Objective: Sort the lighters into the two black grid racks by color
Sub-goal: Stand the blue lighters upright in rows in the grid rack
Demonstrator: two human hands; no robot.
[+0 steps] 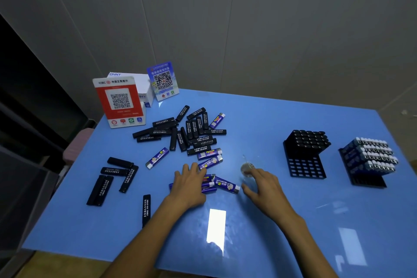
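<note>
Several black lighters (180,133) lie heaped at the table's middle back, with more black lighters (117,171) loose at the left. Blue lighters (209,162) are scattered in front of the heap. My left hand (189,185) lies flat, fingers spread, over a small bunch of blue lighters (208,185). My right hand (261,183) hovers with relaxed fingers just right of a blue lighter (226,184) and holds nothing. At the right stand a black grid rack holding black lighters (304,153) and a second rack holding blue lighters (367,162).
The blue table (293,221) carries a red QR-code stand (119,101), a white box (140,83) and a blue QR-code stand (162,80) at the back left. A small clear round thing (247,168) lies near my right hand. A grey wall stands behind.
</note>
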